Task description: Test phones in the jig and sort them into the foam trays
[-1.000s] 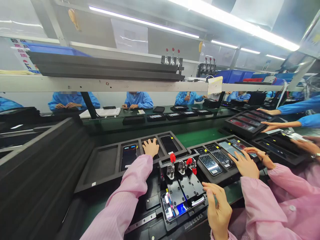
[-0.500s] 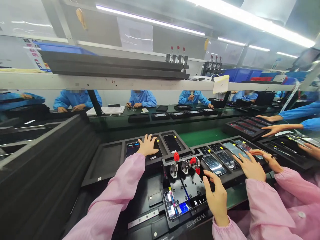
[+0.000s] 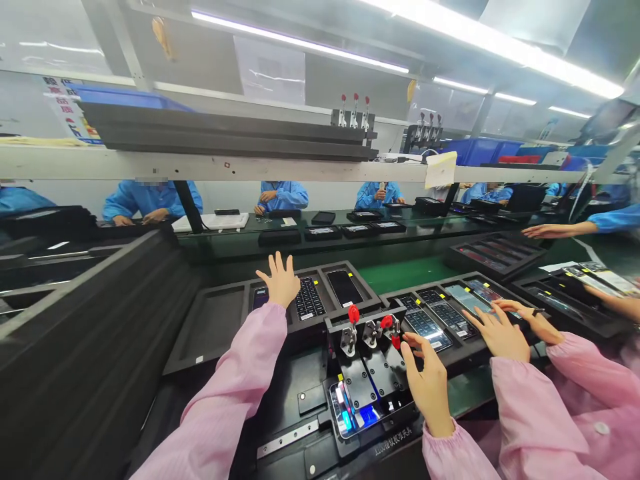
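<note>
My left hand (image 3: 281, 283) is spread over a black foam tray (image 3: 220, 291), holding nothing; whether a fingertip touches a phone is unclear. It partly hides the left phone (image 3: 259, 300). The middle phone (image 3: 310, 299) beside it shows a keypad-like pattern, and a dark-screened phone (image 3: 344, 287) lies to the right. Fingers curved and apart, my right hand (image 3: 427, 383) is empty beside a black clamping fixture (image 3: 363, 320) with red-tipped toggle levers. Under its metal plates sit phones, one with a lit screen (image 3: 343, 415); the plates cover much of them.
A second foam tray (image 3: 463, 345) with several phones lies right, under a pink-sleeved co-worker's hands (image 3: 505, 333). Tall black foam stacks (image 3: 90, 353) stand left. A shelf beam (image 3: 300, 169) crosses ahead. A blue-sleeved hand (image 3: 555, 231) reaches in near another tray (image 3: 493, 257).
My left hand has shifted left and away from me, uncovering the middle phone, which now shows the keypad-like pattern. My right hand moved slightly left. A blue-sleeved person's hands left the far-right tray.
</note>
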The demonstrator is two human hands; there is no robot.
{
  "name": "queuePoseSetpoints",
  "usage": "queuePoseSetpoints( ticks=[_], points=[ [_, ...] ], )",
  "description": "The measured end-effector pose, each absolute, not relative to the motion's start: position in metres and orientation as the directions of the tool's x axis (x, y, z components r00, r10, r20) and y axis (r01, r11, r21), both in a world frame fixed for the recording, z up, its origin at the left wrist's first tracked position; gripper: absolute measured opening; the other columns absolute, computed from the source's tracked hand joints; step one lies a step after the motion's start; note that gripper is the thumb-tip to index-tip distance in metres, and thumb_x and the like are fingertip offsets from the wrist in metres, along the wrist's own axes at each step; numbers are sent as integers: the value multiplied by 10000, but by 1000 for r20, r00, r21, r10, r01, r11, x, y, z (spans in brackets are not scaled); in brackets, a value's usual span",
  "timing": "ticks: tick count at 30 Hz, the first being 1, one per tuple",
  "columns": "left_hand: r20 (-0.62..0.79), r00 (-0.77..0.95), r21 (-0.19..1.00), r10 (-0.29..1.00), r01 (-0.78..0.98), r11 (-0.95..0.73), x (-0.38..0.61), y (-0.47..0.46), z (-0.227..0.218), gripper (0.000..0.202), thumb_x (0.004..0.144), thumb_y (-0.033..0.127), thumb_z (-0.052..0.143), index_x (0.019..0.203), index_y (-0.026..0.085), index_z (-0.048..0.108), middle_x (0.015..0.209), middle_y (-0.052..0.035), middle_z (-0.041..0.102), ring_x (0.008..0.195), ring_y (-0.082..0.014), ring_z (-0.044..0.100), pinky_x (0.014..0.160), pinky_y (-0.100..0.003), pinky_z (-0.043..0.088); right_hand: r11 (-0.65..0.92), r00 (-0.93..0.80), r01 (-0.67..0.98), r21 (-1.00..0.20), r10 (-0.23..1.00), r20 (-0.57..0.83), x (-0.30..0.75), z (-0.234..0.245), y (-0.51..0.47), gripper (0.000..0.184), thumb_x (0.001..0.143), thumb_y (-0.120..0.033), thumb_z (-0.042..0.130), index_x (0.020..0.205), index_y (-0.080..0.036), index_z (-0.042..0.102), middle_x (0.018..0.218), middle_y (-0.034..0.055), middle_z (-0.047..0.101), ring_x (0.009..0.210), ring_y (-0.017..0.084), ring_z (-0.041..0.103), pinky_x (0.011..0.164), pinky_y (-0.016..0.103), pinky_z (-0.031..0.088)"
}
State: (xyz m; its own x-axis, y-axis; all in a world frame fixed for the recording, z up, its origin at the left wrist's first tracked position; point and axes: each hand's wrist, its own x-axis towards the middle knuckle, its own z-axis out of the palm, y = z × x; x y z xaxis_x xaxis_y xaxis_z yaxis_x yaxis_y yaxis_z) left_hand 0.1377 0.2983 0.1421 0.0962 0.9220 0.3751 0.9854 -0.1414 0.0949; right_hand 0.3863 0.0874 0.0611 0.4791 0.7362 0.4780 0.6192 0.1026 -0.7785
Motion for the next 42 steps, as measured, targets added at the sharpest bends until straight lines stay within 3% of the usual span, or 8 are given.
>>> queuePoseSetpoints(
  ticks=[8,14,21,27,31,34,38,42],
  points=[
    [381,297,192,876,901,-389,116,180,190,549,856,441,420,1358,260,294,1347,-47,453,1185,-248,452,1008,-465,307,84,422,647,-758,788,448,382,61,103,370,786,-456,525,1036,-186,494,771,25,614,668,161,587,624,295,488],
    [-138,551,481,823,764,-430,125,85,94,1254,486,557,707,1431,129,2,1472,-182,189,1331,-398,167,1001,-668,122,137,558,634,-761,600,573,376,100,88,574,817,-388,511,1304,-147,325,589,-65,512,510,101,474,608,242,442],
    [118,549,600,827,624,-500,130,79,45,1341,397,324,798,1409,293,-81,1387,-104,384,1273,-336,325,1000,-649,-101,352,471,646,-677,514,717,356,93,35,295,804,-261,551,1084,-175,517,655,-15,559,570,119,532,608,257,461],
    [103,313,691,944,660,-295,20,51,30,1134,484,193,750,1399,394,111,1452,-27,302,1324,-361,228,1023,-651,22,697,-157,607,-383,578,801,288,56,16,148,784,-136,453,843,-218,561,599,-2,563,590,141,565,550,249,463],
    [199,-72,769,977,629,-110,-13,31,28,1069,547,310,752,1421,288,137,1453,-78,292,1303,-356,283,1039,-582,207,699,-467,635,-328,686,558,249,50,43,515,780,-357,551,1245,-159,453,1169,141,563,1083,277,525,880,410,466],
    [256,-396,877,882,479,-39,-10,22,24,730,765,463,556,1389,285,222,1417,-67,351,1287,-317,324,1025,-558,272,625,-544,674,-394,780,308,236,50,61,607,791,-518,521,1298,-204,413,1424,133,296,1296,344,268,1006,578,275],
    [141,-541,977,829,209,-30,-4,19,1,613,832,551,418,1346,241,298,1361,-104,417,1240,-316,395,1021,-536,292,555,-532,599,-577,815,231,235,46,69,292,872,-444,416,866,-225,610,1363,45,406,1284,256,312,1072,522,184],
    [76,-549,996,833,74,-42,-7,21,-26,659,817,593,412,1327,184,325,1304,-148,466,1204,-325,434,1031,-521,283,350,-384,560,-751,913,139,238,37,76,318,888,-271,340,1177,-247,470,1307,58,455,1231,173,383,1087,448,202]
  ],
)
